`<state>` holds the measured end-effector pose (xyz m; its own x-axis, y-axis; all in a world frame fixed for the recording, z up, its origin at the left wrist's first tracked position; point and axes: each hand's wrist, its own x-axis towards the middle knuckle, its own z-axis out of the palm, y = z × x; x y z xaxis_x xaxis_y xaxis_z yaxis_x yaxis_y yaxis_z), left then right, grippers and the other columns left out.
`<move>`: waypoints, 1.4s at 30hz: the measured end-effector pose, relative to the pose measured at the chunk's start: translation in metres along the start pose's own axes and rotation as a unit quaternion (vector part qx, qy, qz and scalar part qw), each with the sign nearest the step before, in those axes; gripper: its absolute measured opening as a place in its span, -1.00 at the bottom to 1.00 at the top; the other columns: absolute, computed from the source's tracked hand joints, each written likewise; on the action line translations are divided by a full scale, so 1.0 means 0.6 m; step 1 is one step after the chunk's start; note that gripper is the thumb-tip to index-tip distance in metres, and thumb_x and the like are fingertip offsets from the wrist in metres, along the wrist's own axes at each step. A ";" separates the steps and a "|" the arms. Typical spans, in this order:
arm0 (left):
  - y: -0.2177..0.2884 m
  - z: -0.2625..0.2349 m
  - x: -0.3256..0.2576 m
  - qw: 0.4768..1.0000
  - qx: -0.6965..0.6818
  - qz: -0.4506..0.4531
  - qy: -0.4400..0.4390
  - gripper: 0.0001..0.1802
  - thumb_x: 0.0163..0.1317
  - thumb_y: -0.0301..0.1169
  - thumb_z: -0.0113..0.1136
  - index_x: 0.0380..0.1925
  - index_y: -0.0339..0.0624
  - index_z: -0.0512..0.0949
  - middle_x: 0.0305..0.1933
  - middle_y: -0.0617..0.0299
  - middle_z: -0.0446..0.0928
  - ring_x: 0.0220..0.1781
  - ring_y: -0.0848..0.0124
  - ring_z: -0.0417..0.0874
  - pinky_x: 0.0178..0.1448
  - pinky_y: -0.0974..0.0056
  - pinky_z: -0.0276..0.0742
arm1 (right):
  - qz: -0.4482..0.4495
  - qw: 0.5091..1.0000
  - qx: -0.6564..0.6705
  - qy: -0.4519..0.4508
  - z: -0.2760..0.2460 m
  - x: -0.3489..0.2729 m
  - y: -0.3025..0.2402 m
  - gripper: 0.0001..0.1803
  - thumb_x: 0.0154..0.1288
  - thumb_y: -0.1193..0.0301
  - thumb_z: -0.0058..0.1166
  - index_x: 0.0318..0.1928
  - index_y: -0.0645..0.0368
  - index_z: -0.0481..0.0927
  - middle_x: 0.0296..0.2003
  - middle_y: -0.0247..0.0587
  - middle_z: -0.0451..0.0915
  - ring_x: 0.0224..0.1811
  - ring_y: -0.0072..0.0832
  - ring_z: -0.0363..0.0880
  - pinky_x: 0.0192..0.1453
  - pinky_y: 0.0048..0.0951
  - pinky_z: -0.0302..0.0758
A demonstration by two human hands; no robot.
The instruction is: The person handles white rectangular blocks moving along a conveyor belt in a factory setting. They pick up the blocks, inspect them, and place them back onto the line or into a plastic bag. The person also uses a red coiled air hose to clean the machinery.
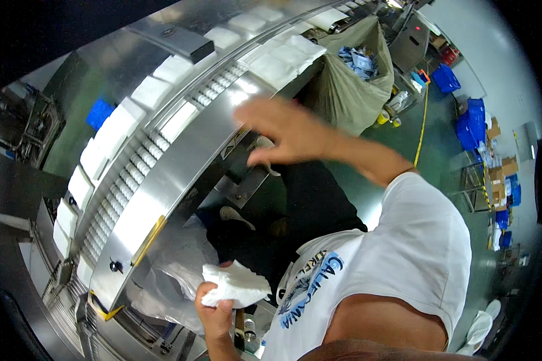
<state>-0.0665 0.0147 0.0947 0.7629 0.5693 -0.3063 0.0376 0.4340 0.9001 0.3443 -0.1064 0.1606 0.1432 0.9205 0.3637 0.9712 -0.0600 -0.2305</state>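
Observation:
My left hand (215, 313) is closed on a crumpled, folded white tissue (238, 287), low in the view and beside the conveyor's near side. My right hand (280, 129) is blurred by motion over the conveyor's steel edge. Its thumb stands apart from its fingers, and nothing shows in it. White folded stacks (152, 92) sit in a curved row along the far side of the roller conveyor (129, 171). Several flat white sheets (281, 60) lie at the conveyor's near side, beyond my right hand.
A large olive cloth bag (349, 96) with blue and white scraps inside stands right of the conveyor. A clear plastic bag (171, 265) hangs by the conveyor's near side. Blue bins (471, 123) and cardboard boxes line the right wall. A steel guard block (177, 42) overhangs the row.

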 end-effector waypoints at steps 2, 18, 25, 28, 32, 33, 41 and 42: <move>0.004 0.004 0.002 0.999 0.033 0.012 -0.013 -0.67 0.15 -0.36 0.38 -0.14 -0.13 0.47 -0.15 0.27 0.56 -0.13 0.46 0.59 -0.01 0.28 0.58 | 0.009 0.985 -0.173 -0.003 -0.050 0.001 0.126 0.16 0.16 -0.13 0.41 0.59 0.20 0.16 0.56 0.00 0.22 0.60 -0.06 0.20 0.69 0.06 0.11; 0.011 -0.018 -0.007 0.999 0.039 -0.001 -0.034 -0.61 0.07 -0.33 0.49 -0.14 -0.13 0.52 -0.04 0.23 0.60 0.02 0.39 0.61 0.15 0.21 0.55 | 0.135 0.986 0.075 0.069 -0.030 0.077 0.209 -0.57 0.52 0.22 0.11 0.24 0.20 0.55 0.02 -0.03 0.62 0.14 -0.19 0.57 0.29 -0.24 0.51; -0.003 -0.028 -0.010 0.997 -0.042 0.000 -0.068 -0.60 0.14 -0.38 0.60 -0.08 -0.22 0.63 -0.10 0.24 0.61 -0.08 0.46 0.60 0.05 0.34 0.51 | 0.207 0.919 0.300 -0.148 0.083 0.247 0.288 -0.49 0.51 0.01 0.17 0.07 0.25 0.70 -0.13 -0.15 0.73 -0.10 -0.29 0.70 0.14 -0.20 0.63; 0.003 -0.025 -0.015 0.998 -0.024 -0.014 -0.060 -0.60 0.14 -0.37 0.60 -0.08 -0.24 0.63 -0.09 0.21 0.61 -0.07 0.43 0.62 0.07 0.31 0.52 | 0.113 0.962 -0.159 -0.193 0.051 0.220 0.314 -0.58 0.59 0.14 0.03 0.14 0.22 0.61 0.03 -0.02 0.68 0.11 -0.13 0.67 0.23 -0.07 0.59; 0.007 -0.022 -0.023 0.998 0.045 0.004 -0.034 -0.58 0.10 -0.35 0.58 -0.11 -0.26 0.62 -0.10 0.15 0.61 -0.04 0.36 0.64 0.10 0.23 0.54 | 0.159 0.966 -0.202 -0.008 -0.101 0.096 0.340 -0.59 0.66 0.20 -0.09 0.21 0.21 0.62 0.08 0.11 0.69 0.13 0.06 0.67 0.28 -0.02 0.57; 0.005 -0.018 -0.021 0.999 0.028 0.013 -0.032 -0.57 0.11 -0.33 0.59 -0.11 -0.25 0.60 -0.07 0.11 0.62 -0.01 0.30 0.65 0.15 0.18 0.54 | 0.185 0.969 -0.164 -0.012 -0.133 0.063 0.349 -0.57 0.64 0.16 -0.03 0.26 0.20 0.59 0.16 0.04 0.67 0.20 -0.02 0.66 0.35 -0.11 0.55; 0.024 -0.001 -0.009 0.997 0.063 0.002 -0.033 -0.55 0.13 -0.18 0.52 -0.16 -0.16 0.50 -0.07 0.22 0.60 -0.03 0.43 0.60 0.12 0.26 0.52 | 0.002 0.953 -0.269 -0.140 -0.105 -0.054 0.376 0.13 0.24 0.12 0.43 0.66 0.07 0.02 0.65 -0.09 0.08 0.68 -0.11 0.07 0.75 0.02 -0.01; 0.024 0.004 -0.009 0.998 0.053 0.010 -0.032 -0.56 0.14 -0.19 0.51 -0.16 -0.16 0.50 -0.08 0.21 0.60 -0.03 0.43 0.60 0.11 0.26 0.52 | 0.001 0.960 -0.248 -0.129 -0.091 -0.056 0.377 0.15 0.18 0.21 0.45 0.66 0.06 0.03 0.65 -0.10 0.06 0.68 -0.12 0.06 0.75 0.06 -0.02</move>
<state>-0.0684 0.0162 0.1099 0.8040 0.5298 -0.2702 0.0877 0.3438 0.9350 0.5694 -0.1720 0.1457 0.1555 0.9814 0.1124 0.9513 -0.1794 0.2508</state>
